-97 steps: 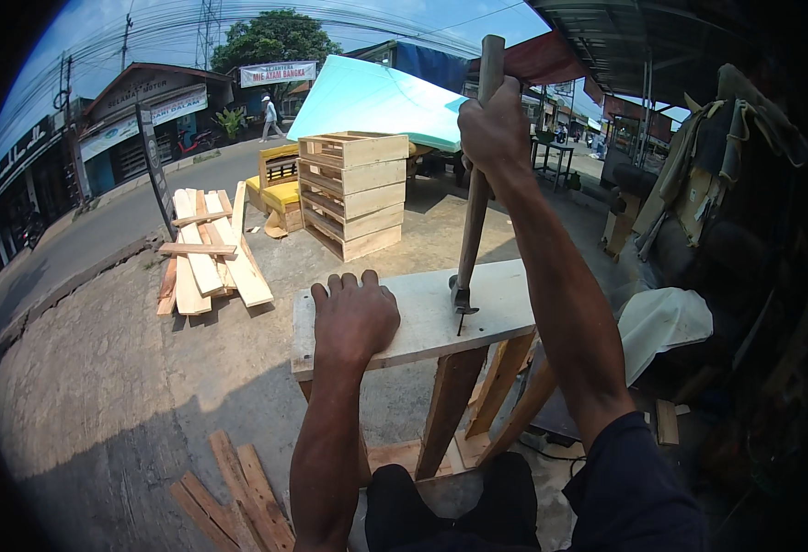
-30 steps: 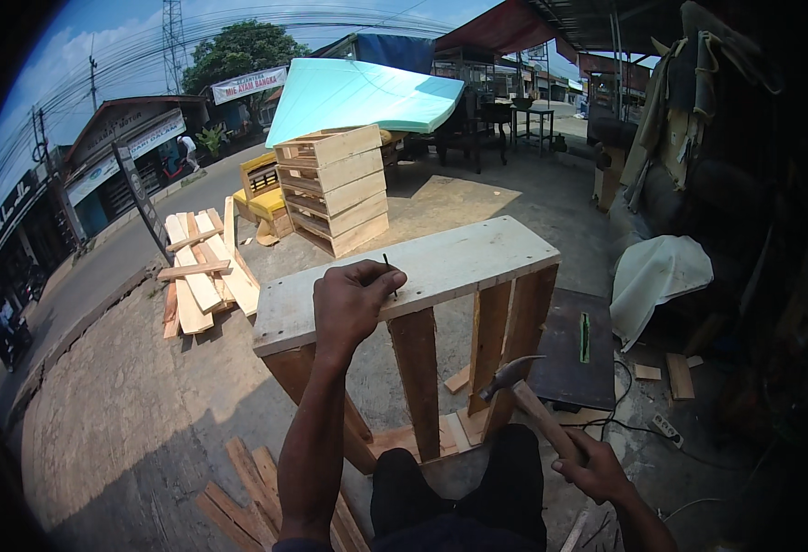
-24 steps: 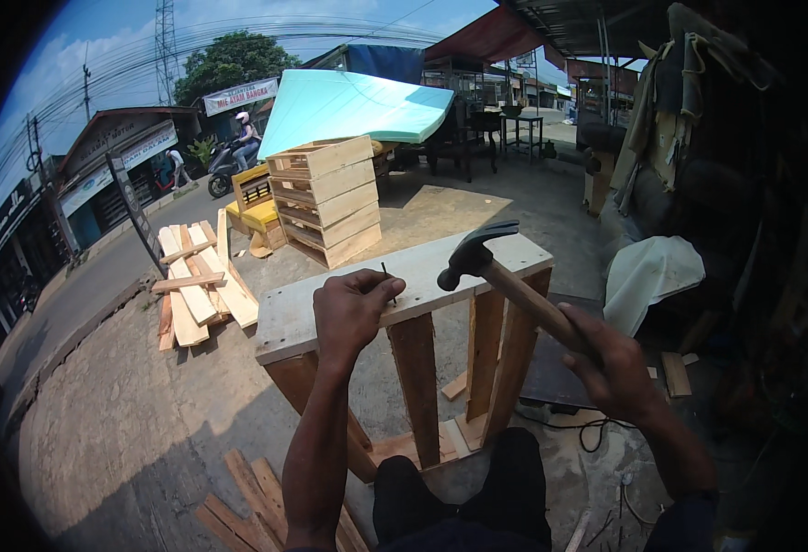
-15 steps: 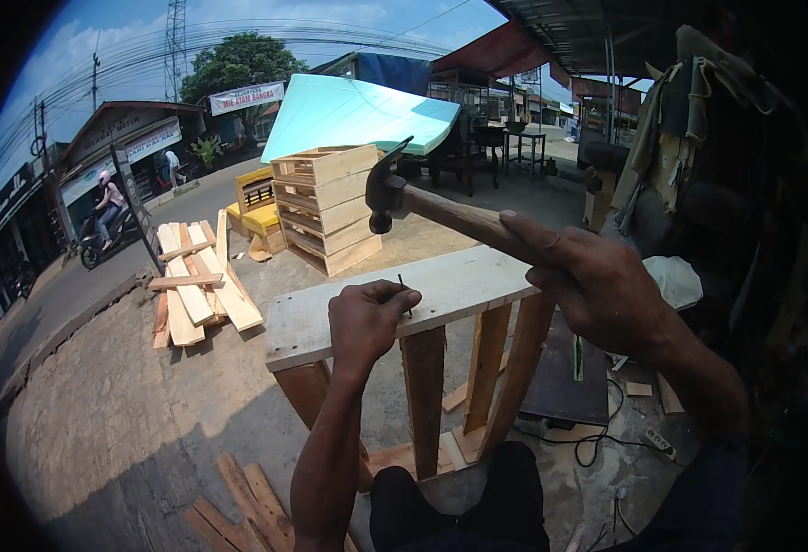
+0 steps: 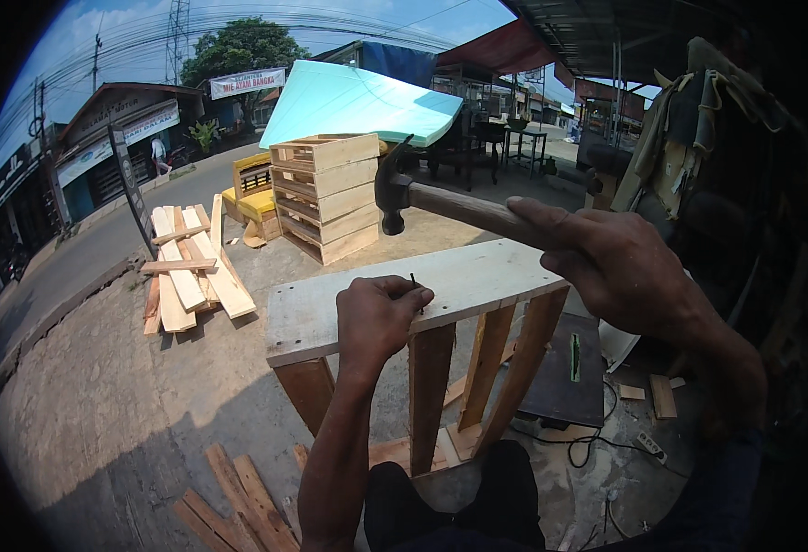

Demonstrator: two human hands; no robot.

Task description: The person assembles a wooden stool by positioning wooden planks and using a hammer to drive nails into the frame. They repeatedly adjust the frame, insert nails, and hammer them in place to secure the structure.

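My left hand [image 5: 376, 317] pinches a small nail [image 5: 416, 285] upright on the top plank [image 5: 477, 276] of a wooden pallet frame that stands on edge in front of me. My right hand [image 5: 620, 267] grips the wooden handle of a claw hammer [image 5: 395, 195]. The hammer head hangs in the air above and a little behind the nail, apart from it. Slats of the frame run down from the plank between my knees.
A stack of finished wooden crates [image 5: 326, 193] stands behind the frame, with a yellow chair [image 5: 255, 189] and a turquoise sheet [image 5: 358, 97] near it. Loose planks [image 5: 188, 271] lie at left, more boards [image 5: 238, 497] by my feet. A dark board [image 5: 565, 373] and cable lie at right.
My right hand picked the hammer up from low at the right and swung it up over the plank. My left hand stayed on the plank holding the nail.
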